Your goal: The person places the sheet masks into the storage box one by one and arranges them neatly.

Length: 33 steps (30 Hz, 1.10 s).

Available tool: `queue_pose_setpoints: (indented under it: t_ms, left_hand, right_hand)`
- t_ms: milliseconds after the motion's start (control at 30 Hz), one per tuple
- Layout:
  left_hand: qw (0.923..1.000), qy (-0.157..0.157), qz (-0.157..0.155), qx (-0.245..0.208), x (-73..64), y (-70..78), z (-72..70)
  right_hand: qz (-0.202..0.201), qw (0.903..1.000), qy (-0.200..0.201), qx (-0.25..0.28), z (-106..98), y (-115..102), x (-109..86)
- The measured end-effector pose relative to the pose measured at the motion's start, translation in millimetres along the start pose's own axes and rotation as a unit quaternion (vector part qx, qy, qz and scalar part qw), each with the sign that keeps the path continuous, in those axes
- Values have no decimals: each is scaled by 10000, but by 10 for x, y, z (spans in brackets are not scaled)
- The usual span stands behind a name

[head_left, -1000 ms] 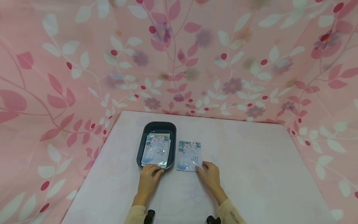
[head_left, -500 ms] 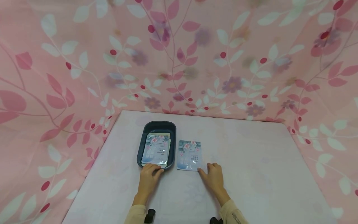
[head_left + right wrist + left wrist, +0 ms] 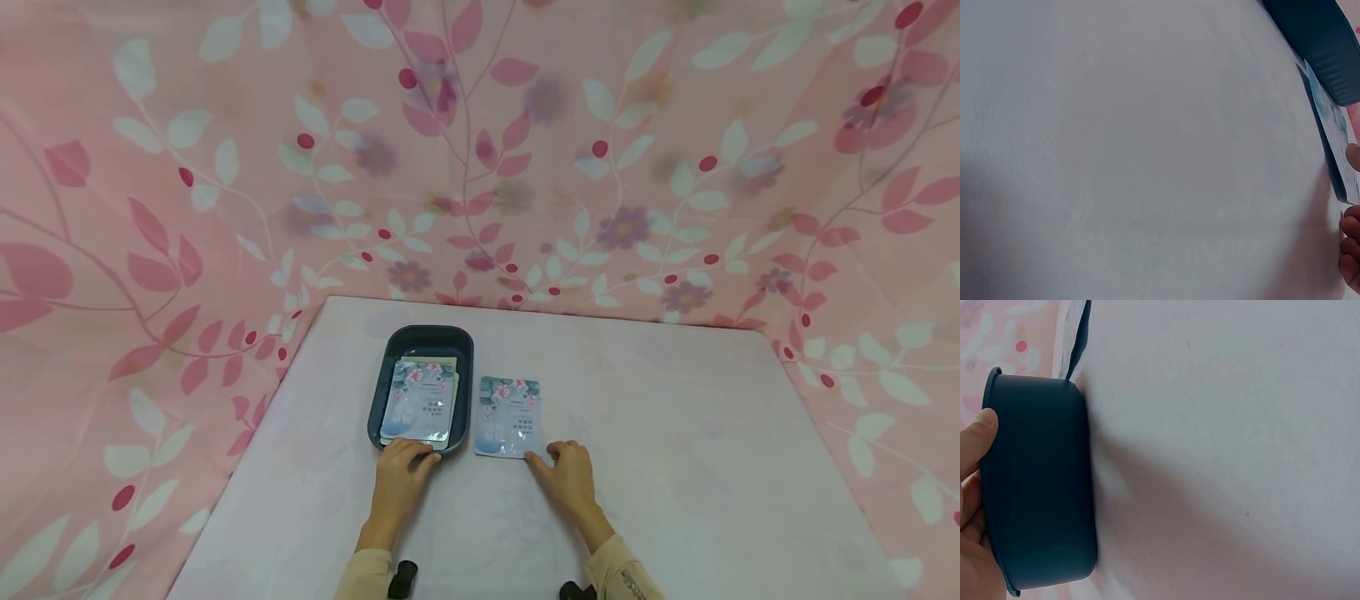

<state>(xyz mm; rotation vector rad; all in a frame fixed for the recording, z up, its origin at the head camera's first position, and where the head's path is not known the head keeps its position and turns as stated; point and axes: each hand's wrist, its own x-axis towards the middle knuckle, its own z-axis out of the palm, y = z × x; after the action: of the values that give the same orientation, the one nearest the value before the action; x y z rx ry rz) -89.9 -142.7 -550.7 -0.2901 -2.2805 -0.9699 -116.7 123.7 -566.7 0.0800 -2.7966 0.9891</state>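
Observation:
My left hand [image 3: 398, 483] holds the near rim of a dark teal plastic basin [image 3: 465, 392], thumb against the outside of the rim in the left wrist view. Inside the basin lies a stack of flat packets, the top one a floral blue sheet mask packet [image 3: 417, 404]. A similar sheet mask packet [image 3: 508, 417] lies flat on the table just right of the basin. By its lower right corner is my right hand [image 3: 570, 483], thumb tip right at the corner and the fingers loosely bent beside it. In the right wrist view only the fingertips [image 3: 1350, 250] show at the edge.
A white cloth covers the table [image 3: 675, 433], which stretches away to the right of the packet. Behind and beside it hangs a pink floral curtain [image 3: 480, 167]. Dark straps [image 3: 402, 579] sit at the sleeve cuffs.
My right hand drew back rightward from the loose packet's edge, then came slightly left again to its corner. My left hand, the basin and the packets stay in place.

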Motion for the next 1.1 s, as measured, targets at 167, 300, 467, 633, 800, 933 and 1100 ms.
queue_pose_setpoints:
  t_ms: [167,300,467,633,800,933,1100]
  left_hand:
    - [10000,17,25,20,-4,-2,6]
    - [10000,-1,-15,35,-3,3,3]
    - [10000,-5,-33,20,1,6,3]
    - [10000,-10,-67,39,0,7,7]
    - [10000,-2,-52,39,-7,1,11]
    - [10000,5,-40,48,-7,-4,8]
    - [10000,12,-21,54,-12,-15,14]
  right_hand:
    - [279,9990,-208,287,18,-23,4]
    - [432,9974,-318,483,6,-64,6]
    - [867,9938,-406,573,-6,-107,9]
    - [1315,9890,-480,474,-5,-144,5]
    - [1505,9857,-511,558,-15,-163,-10]
    - [1600,9832,-532,706,-7,-167,-9]
    - [1700,9801,-551,863,31,-162,12]
